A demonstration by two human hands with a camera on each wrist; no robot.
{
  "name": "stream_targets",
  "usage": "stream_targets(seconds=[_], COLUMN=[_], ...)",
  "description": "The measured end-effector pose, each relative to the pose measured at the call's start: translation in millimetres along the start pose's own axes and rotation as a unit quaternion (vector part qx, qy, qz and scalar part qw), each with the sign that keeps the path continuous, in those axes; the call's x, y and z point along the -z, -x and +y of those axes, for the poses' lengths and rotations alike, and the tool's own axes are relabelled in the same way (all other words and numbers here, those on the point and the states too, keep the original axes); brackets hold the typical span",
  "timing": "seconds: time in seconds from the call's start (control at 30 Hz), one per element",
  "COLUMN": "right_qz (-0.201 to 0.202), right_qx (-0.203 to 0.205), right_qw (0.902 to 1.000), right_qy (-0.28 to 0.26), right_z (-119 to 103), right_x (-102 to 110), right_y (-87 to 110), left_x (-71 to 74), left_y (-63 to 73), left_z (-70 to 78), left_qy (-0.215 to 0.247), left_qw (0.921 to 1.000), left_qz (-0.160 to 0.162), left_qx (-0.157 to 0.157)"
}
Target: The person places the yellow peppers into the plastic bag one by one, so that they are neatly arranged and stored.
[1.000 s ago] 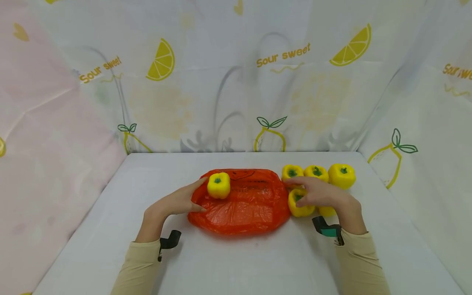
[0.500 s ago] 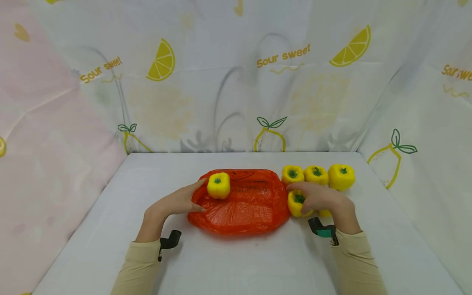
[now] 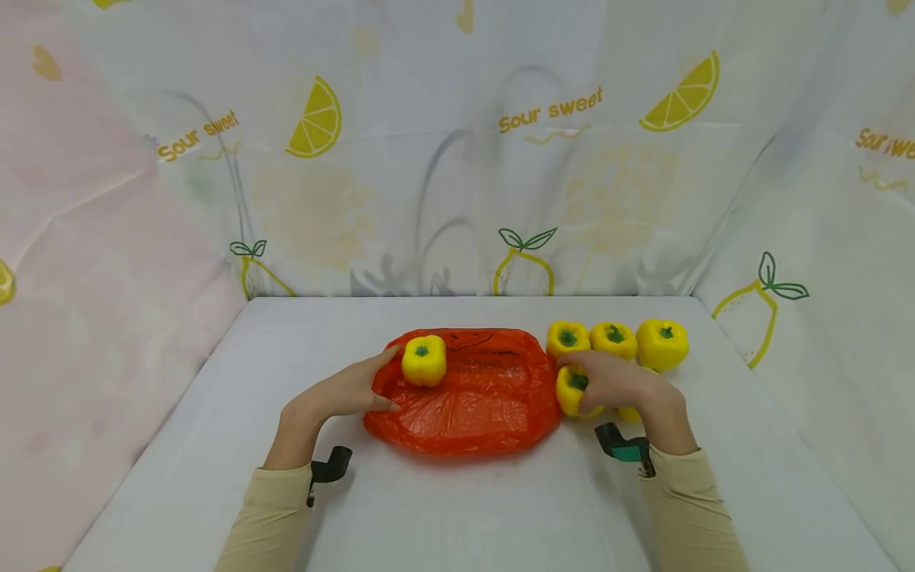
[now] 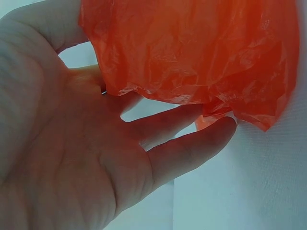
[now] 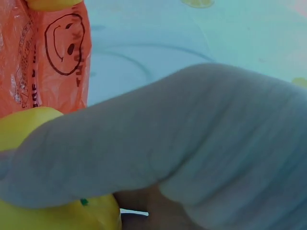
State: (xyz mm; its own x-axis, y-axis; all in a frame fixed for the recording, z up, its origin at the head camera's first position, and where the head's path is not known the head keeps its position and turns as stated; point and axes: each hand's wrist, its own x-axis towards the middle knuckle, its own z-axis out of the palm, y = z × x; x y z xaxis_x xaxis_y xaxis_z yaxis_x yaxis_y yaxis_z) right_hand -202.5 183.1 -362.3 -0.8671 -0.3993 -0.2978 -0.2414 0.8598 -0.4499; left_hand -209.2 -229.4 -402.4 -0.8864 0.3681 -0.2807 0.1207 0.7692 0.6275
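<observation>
- The left hand (image 3: 343,389), fingers loosely extended, touches the thin red plastic bag (image 3: 472,413) at its nine o'clock edge, apparently steadying it.
- The right hand (image 3: 620,383) grips a glossy yellow bell pepper (image 3: 566,401) at the bag's three o'clock, thumb and fingers likely opposed for security.
- A lone yellow pepper (image 3: 424,367) sits at ten o'clock.
- Three yellow peppers (image 3: 612,347) line two o'clock.
- Another, partly hidden pepper (image 3: 629,414) seems to lie behind the right hand.

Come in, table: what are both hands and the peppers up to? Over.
Left hand spread, touching left edge of red bag. Right hand grips yellow pepper at bag's right edge. Another pepper sits on bag; nothing obviously blocking.
</observation>
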Motion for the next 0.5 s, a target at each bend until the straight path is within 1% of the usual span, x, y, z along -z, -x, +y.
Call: stream_targets(seconds=[0.13, 0.17, 0.4, 0.5], right_qz=[0.015, 0.02, 0.059, 0.078], right_qx=[-0.017, -0.015, 0.022, 0.036], right_qw=[0.9997, 0.9996, 0.9977, 0.9957], right_qy=[-0.011, -0.011, -0.026, -0.034], right_z=[-2.6, -3.2, -6.1, -9.9], right_x=[2.5, 3.2, 5.9, 5.9], right_y=[2.7, 3.3, 4.1, 3.6], left_x=[-0.1, -0.1, 0.2, 0.1], left_y=[0.5, 0.5, -0.1, 0.4], left_z=[0.6, 0.7, 2.1, 2.2], left_qy=[0.005, 0.006, -0.012, -0.008], left_qw=[1.0, 1.0, 0.9998, 0.9999], left_qz=[0.0, 0.0, 0.001, 0.001], left_qx=[-0.001, -0.001, -0.015, -0.014])
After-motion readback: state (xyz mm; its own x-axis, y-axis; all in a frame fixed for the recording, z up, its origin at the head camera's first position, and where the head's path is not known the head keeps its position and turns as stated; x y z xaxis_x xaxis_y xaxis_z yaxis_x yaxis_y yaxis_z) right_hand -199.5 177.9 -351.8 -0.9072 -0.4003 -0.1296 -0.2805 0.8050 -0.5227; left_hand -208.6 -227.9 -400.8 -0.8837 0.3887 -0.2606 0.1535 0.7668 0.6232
